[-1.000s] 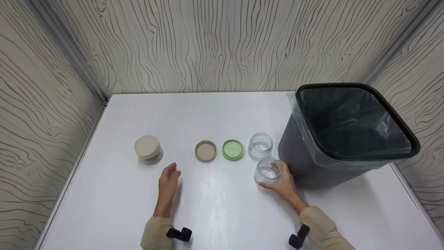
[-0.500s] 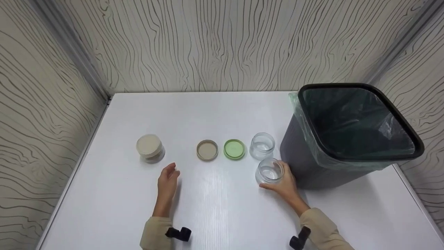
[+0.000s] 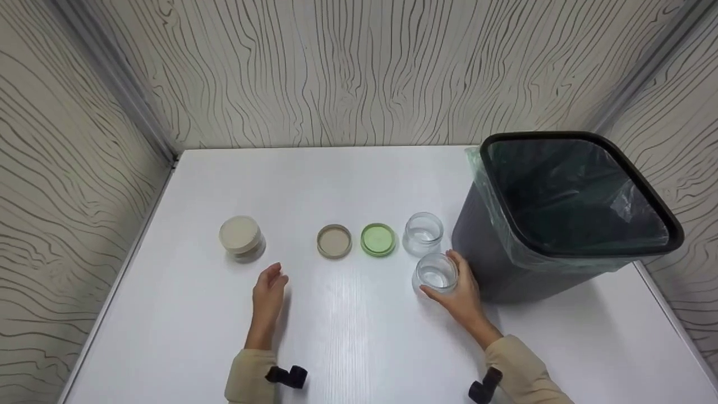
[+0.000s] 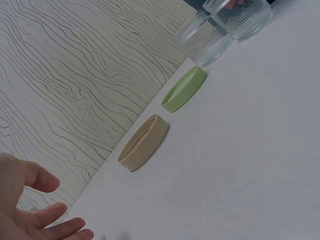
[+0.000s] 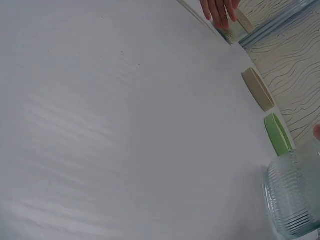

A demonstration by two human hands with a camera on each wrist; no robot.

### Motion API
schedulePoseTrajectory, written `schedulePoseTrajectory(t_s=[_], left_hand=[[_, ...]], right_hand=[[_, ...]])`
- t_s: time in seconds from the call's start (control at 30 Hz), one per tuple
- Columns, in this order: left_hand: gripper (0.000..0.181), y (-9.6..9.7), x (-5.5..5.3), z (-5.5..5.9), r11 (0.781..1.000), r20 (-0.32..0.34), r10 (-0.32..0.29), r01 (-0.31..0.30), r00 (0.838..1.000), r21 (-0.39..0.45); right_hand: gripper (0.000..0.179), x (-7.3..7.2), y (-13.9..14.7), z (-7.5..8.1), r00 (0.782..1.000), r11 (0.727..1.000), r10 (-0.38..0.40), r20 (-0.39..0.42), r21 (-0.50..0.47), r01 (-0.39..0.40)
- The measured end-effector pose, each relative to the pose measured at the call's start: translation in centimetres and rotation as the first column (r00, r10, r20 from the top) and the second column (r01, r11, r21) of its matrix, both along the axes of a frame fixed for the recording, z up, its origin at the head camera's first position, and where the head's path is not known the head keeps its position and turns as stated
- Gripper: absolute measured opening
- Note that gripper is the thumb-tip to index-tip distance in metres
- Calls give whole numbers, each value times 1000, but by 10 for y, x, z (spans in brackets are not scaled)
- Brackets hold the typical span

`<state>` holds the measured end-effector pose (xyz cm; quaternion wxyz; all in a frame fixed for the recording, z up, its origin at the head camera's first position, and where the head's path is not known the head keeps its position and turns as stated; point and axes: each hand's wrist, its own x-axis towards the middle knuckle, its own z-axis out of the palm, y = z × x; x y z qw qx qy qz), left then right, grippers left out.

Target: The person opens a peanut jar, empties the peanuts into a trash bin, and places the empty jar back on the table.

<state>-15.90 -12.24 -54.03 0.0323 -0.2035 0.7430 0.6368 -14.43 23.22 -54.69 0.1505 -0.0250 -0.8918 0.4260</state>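
My right hand (image 3: 463, 292) is around the near side of a clear glass jar (image 3: 429, 280) without a lid, thumb at its front and fingertips spread near its rim. The jar stands on the white table; in the right wrist view, a fingertip (image 5: 317, 132) shows just above the ribbed jar (image 5: 292, 192). Right behind stands a second lidless glass jar (image 3: 422, 238). To their left lie a green lid (image 3: 377, 239) and a beige lid (image 3: 334, 241). My left hand (image 3: 269, 294) holds nothing, its fingers relaxed, near a jar with a beige lid (image 3: 239, 234).
A tall grey bin (image 3: 477, 235) with a black rim and a green liner bag (image 3: 566, 191) stands close at the right of the jars. Wood-patterned panels (image 3: 348, 73) enclose the white table (image 3: 336, 348) at the back and sides.
My right hand's fingers have loosened and slid up from the jar's sides toward its rim, while the jar stays in place. The left hand has hardly moved.
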Motion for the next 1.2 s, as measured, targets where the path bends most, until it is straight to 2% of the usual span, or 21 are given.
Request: schedulePoseTrajectory(t_s=[0.13, 0.33, 0.5, 0.8, 0.93, 1.2], left_hand=[[49, -2, 0, 0, 1000, -3, 19, -19, 1000, 12], [47, -5, -1, 1, 994, 0, 95, -95, 995, 44], [47, -7, -2, 0, 989, -22, 138, -137, 990, 50], [51, -14, 0, -1, 971, -49, 230, -226, 972, 75], [55, -17, -1, -4, 966, -86, 258, -254, 962, 55], [65, -21, -6, -12, 963, -134, 261, -268, 956, -37]], right_hand=[[90, 2, -2, 2, 999, 1000, 10, -31, 19, -9], [94, 3, -3, 8, 995, 997, 48, -82, 60, -43], [94, 4, -5, 10, 990, 994, 69, -120, 89, -59], [82, 9, -14, 19, 967, 990, 118, -225, 96, -98], [80, 12, -17, 22, 966, 989, 127, -227, 99, -107], [80, 15, -22, 25, 961, 987, 147, -234, 100, -126]])
